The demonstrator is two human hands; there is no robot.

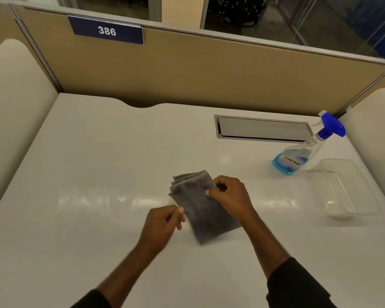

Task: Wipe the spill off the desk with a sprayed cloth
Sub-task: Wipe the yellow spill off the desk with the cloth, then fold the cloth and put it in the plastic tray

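A folded grey cloth (200, 205) lies on the white desk (98, 165) near its middle. My right hand (229, 194) pinches the cloth's right edge between thumb and fingers. My left hand (162, 225) is loosely curled at the cloth's lower left edge, fingertips touching or just beside it; motion blur hides whether it grips. A clear spray bottle (298, 156) with blue liquid and a blue trigger head stands at the right rear, apart from both hands. I see no distinct spill on the glossy surface.
A clear plastic container (345, 187) lies at the right, in front of the bottle. A grey cable hatch (262, 130) is set into the desk's back. Tan partition walls with a "386" sign (107, 31) enclose the desk on three sides.
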